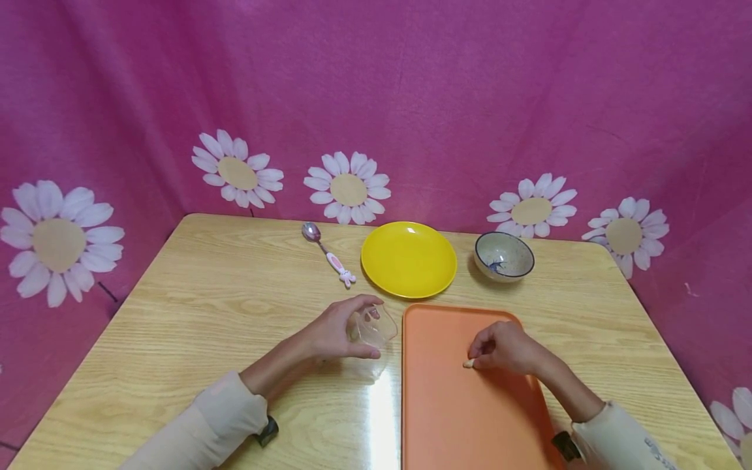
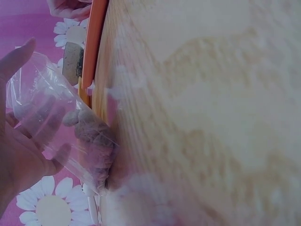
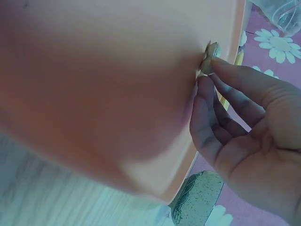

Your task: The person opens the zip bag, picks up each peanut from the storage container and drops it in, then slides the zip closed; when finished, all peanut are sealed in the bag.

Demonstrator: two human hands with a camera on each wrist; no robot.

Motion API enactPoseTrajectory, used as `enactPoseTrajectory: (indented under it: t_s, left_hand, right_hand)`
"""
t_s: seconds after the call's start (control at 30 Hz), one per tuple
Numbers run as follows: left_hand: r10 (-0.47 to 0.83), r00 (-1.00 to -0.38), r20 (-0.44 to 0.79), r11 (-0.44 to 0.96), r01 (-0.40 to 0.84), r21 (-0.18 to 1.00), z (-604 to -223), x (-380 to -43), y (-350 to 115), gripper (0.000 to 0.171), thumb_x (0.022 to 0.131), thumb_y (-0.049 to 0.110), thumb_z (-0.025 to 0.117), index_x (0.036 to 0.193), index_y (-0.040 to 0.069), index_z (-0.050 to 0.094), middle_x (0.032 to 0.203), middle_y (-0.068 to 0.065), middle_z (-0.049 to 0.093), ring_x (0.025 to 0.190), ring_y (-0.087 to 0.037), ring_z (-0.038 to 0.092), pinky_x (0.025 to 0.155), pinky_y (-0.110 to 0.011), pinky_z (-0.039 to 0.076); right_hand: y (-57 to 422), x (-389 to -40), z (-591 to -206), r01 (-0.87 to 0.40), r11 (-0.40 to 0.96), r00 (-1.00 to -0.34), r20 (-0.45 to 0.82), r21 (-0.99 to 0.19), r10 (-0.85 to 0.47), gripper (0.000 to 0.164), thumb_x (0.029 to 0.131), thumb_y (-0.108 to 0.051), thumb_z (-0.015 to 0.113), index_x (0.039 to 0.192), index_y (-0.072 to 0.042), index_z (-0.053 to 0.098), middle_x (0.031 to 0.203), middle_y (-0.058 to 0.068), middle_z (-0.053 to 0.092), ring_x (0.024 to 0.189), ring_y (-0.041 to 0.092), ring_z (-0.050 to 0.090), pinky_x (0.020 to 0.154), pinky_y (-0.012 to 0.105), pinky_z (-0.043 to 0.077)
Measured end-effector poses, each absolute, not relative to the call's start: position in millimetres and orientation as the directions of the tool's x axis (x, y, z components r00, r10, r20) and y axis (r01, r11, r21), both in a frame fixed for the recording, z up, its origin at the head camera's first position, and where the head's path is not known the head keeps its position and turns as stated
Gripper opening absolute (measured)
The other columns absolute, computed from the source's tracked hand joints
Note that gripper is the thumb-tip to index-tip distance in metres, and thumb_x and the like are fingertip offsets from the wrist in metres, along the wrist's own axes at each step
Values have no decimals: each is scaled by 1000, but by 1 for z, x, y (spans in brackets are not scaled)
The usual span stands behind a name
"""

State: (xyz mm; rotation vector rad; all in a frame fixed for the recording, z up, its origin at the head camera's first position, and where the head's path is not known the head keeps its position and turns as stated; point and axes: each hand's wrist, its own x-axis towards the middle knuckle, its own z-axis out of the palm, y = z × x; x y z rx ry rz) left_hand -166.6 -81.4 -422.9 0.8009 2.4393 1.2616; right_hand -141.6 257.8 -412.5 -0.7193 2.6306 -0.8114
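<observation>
My left hand [image 1: 341, 329] holds a clear plastic bag [image 1: 376, 326] just left of the orange tray [image 1: 437, 418], thumb and fingers spread around its upper part. Several brownish lumps lie in the bottom of the bag [image 2: 94, 136] in the left wrist view; they look like unshelled peanuts. Over the tray, my right hand [image 1: 508, 349] pinches a small tan peanut [image 3: 209, 59] between thumb and fingertips. The peanut is at the tray's surface; whether it touches cannot be made out.
Behind the tray lies a yellow plate [image 1: 408, 258]. A speckled bowl [image 1: 504, 256] with a dark rim stands to its right, and a spoon [image 1: 335, 261] with a rabbit handle lies to its left. A pink flowered cloth [image 1: 411, 111] hangs behind the wooden table [image 1: 223, 287].
</observation>
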Motion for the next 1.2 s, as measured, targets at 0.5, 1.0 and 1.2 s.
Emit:
enactPoseTrajectory:
  t_s: [0.5,1.0,1.2]
  left_hand:
    - [598,-801,20,442,350,826,-424,-167,-80,80,69,30,85,137,14,45,118,-3,62,117,-21,52,107,-51,34]
    - [593,-805,28,439,352,826,-423,-168,-81,81,68,30,85,136,13,45,118,-3,60,113,-24,53,104,-47,38]
    - [608,-791,69,425,398,813,-425,-169,-82,82,68,32,85,136,11,45,116,-3,61,112,-23,55,102,-46,39]
  right_hand:
    - [236,-146,-398,-268,686,-936,13,-677,-353,4,81,-8,72,84,-9,70,78,3,70,66,2,58,61,18,49]
    - [161,-148,-391,-258,524,-945,98,-812,-312,12,80,-6,74,91,-4,72,85,9,71,74,14,66,67,19,54]
    - [140,-150,-392,-314,505,-921,129,-804,-367,13,81,-11,74,92,-5,72,82,6,71,73,12,65,67,19,54]
